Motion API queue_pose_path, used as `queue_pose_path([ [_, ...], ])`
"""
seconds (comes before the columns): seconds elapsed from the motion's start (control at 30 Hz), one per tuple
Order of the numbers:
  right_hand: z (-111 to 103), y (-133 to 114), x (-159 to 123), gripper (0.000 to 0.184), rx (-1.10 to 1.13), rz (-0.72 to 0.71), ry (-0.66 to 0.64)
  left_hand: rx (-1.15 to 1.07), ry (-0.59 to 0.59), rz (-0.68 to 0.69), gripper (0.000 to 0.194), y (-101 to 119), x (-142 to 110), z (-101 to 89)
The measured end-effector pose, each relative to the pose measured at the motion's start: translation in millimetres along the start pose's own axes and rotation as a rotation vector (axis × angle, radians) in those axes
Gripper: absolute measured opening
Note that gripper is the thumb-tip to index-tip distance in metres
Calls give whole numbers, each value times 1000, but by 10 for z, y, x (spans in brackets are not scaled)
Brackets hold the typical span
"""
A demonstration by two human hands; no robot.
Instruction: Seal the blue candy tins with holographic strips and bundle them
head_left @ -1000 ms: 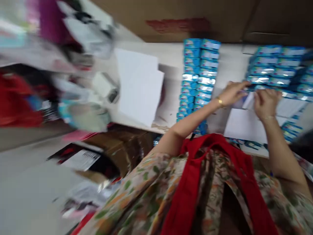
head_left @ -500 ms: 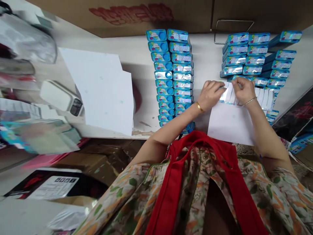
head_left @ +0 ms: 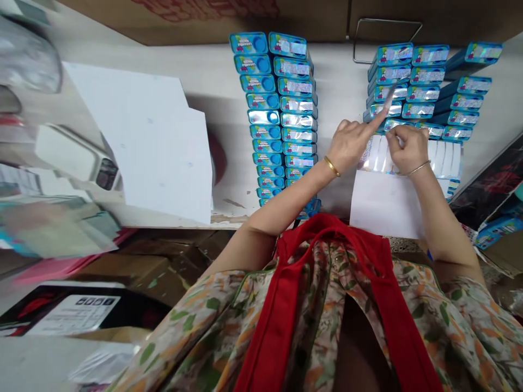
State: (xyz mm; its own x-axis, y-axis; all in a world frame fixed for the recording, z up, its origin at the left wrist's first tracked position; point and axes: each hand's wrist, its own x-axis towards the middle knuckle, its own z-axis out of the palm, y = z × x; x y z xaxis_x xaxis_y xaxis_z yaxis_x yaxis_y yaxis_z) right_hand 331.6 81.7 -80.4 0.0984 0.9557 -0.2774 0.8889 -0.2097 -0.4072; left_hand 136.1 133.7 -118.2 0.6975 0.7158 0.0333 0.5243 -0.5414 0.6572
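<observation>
My left hand [head_left: 349, 146], with a gold bangle, is closed except for the raised forefinger, and a narrow holographic sticker [head_left: 388, 98] is lifted at its tip. My right hand [head_left: 406, 148] pinches down on a white sticker sheet [head_left: 445, 159] that carries a row of shiny strips. The sheet lies on the table edge over white backing paper [head_left: 384, 207]. Just behind both hands stands a stack of blue boxes [head_left: 429, 87] with holographic labels. A second double stack of blue boxes [head_left: 278, 109] stands to the left of my left hand.
Large white paper sheets [head_left: 159, 147] lie on the table at left beside a white device [head_left: 77, 158]. A brown cardboard carton [head_left: 229, 22] and a wire handle [head_left: 387, 34] stand at the back. Cardboard boxes [head_left: 163, 267] and a black labelled box [head_left: 69, 313] sit below the table.
The view has swung right and steadied on the table. My left hand has risen from the sticker sheet with one sticker peeled up on its forefinger. My right hand stays on the sheet.
</observation>
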Motion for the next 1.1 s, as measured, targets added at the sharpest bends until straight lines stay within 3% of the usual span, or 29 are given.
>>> queue_pose_path([
  [0.1,-14,12,19,30,23,7,-19,83,-67,-33,55,54,17,76],
  [0.37,26,230,34,41,67,0,33,58,38,-3,53,139,-139,222],
  [0.47,7,339,70,39,44,19,41,-75,49,17,55,194,-297,118],
  [0.57,-37,336,53,42,13,19,77,-259,159,3,61,308,-525,-129],
  [0.67,-27,77,-126,56,87,-63,218,-425,292,-111,66,377,-789,-403],
  [0.73,60,-229,-343,70,323,-126,258,-459,356,-190,71,345,-996,-536],
  [0.83,317,-746,-713,84,780,-57,67,-379,370,-317,76,187,-1388,-615],
  [0.97,734,-1246,-1053,67,1039,163,-226,-420,394,-413,76,-40,-1966,-528],
  [1.03,913,-1349,-1120,64,1102,191,-254,-475,431,-424,74,-85,-2171,-470],
  [1.1,1066,-1360,-1131,66,1103,224,-195,-437,403,-462,74,-79,-2274,-450],
])
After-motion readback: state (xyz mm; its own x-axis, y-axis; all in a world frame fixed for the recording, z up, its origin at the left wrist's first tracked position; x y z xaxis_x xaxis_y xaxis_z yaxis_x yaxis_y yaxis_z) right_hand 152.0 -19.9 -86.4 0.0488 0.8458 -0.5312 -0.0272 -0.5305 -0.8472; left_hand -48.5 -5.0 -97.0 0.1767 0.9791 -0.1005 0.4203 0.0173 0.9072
